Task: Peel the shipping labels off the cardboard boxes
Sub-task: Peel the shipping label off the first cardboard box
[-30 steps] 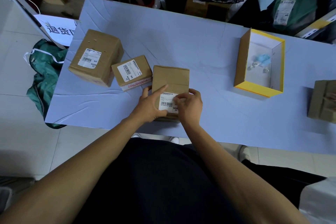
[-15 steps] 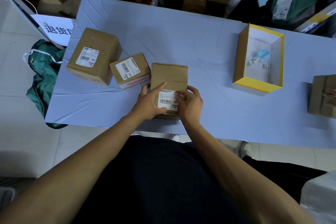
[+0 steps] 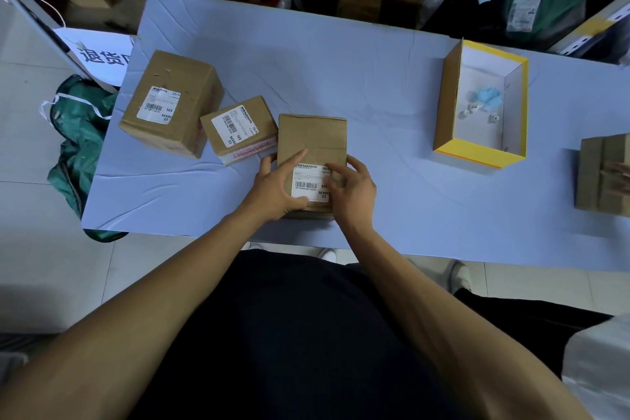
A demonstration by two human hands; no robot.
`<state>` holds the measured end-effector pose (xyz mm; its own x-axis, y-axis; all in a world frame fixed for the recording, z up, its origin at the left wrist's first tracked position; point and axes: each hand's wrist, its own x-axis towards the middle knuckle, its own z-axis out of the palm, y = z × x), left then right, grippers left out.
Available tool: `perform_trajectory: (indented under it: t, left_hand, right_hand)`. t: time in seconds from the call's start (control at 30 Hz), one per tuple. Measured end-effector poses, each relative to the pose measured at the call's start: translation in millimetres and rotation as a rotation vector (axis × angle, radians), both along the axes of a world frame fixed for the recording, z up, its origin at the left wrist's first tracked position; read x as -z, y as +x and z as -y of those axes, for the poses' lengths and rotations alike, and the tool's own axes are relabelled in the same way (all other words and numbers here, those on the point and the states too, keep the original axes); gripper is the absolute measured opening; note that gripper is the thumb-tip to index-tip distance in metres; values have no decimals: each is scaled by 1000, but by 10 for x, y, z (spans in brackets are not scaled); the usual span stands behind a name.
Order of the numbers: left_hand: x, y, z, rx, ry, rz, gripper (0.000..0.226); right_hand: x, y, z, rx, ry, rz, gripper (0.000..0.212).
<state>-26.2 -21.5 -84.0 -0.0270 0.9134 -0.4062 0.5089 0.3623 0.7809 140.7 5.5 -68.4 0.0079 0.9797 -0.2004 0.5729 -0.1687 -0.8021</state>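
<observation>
At the table's [image 3: 341, 54] near edge, the left hand [image 3: 276, 187] grips the middle box [image 3: 312, 143] by its left side, thumb laid across the top. The right hand [image 3: 353, 187] picks at the upper right corner of the box's label [image 3: 308, 184], fingers curled. Best to brace firmly and lift that corner slowly, low and flat, so the paper doesn't tear. Toward the right end, the open yellow-edged box [image 3: 477, 153] holds blue scrap and small white bits.
</observation>
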Motion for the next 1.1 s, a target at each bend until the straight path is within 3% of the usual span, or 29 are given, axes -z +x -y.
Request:
perform_trajectory:
  t: [0.43,0.6,1.1]
  left_hand:
    - [-57,12,-6,1,-4,-5,97]
    - [-78,28,-6,-9,1,-1,97]
    - [-73,50,5,-20,14,-23,96]
  right_hand:
    - [8,-32,-88,-28,-39,30,10]
    - [-14,59,-48,-15,2,-47,24]
    - [-1,-5,-101,-38,-10,63,18]
